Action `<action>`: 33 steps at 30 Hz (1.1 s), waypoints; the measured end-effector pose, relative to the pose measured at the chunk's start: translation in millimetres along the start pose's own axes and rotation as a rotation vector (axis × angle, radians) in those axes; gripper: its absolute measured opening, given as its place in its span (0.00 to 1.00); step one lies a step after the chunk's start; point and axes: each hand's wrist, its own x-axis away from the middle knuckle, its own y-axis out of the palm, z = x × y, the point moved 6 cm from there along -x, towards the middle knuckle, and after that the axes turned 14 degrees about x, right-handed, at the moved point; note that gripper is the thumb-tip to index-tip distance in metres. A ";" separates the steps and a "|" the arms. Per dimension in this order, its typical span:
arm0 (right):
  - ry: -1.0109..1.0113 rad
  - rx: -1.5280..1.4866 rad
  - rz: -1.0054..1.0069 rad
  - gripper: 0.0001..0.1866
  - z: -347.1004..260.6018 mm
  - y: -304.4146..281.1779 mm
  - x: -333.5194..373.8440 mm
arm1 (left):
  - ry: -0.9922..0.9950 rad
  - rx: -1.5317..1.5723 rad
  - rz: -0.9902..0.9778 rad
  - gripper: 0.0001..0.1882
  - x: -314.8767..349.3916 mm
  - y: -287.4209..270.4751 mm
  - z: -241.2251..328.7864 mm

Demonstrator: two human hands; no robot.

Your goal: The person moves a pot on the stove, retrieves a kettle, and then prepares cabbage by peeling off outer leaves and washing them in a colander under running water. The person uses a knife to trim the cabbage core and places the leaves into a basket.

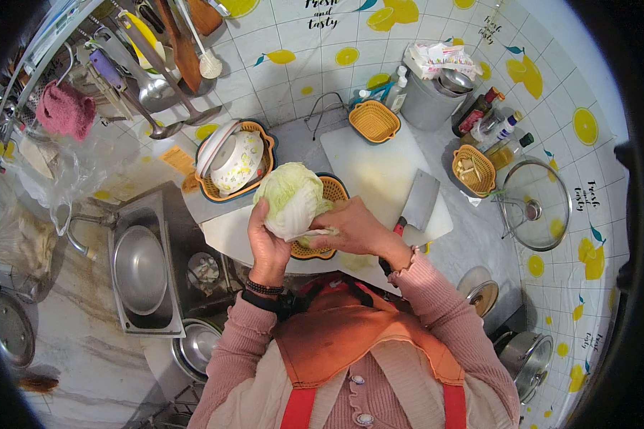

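Note:
A pale green and white napa cabbage [292,199] is held up over a yellow-orange draining basket [334,189] with a dark rim. My left hand [266,239] grips it from the lower left, the thumb up along its side. At its lower right, my right hand [350,227] has its fingers curled in on a pale leaf edge; the fingertips are partly hidden. The basket sits on a white cutting board [229,232], mostly covered by the cabbage and hands. A cleaver [421,200] with a red and black handle lies right of my right hand on another white board [350,159].
Left of the cabbage, a basket [268,139] holds bowls. A sink [193,243] with a metal basin [141,270] lies further left. Small baskets [374,121], bottles [511,151] and a glass lid [551,214] stand at the back and right. Utensils [186,50] hang upper left.

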 end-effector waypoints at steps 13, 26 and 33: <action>-0.113 -0.340 0.245 0.14 -25.3 10.3 0.2 | -0.307 0.522 -0.105 0.36 0.4 -7.3 -11.6; -0.178 -0.111 0.187 0.27 6.3 26.3 -8.5 | -0.056 0.389 -0.110 0.42 8.2 -24.1 50.8; 0.285 -1.022 -0.040 0.40 6.4 38.6 -1.0 | 0.149 -0.231 -0.207 0.46 20.5 -22.0 43.1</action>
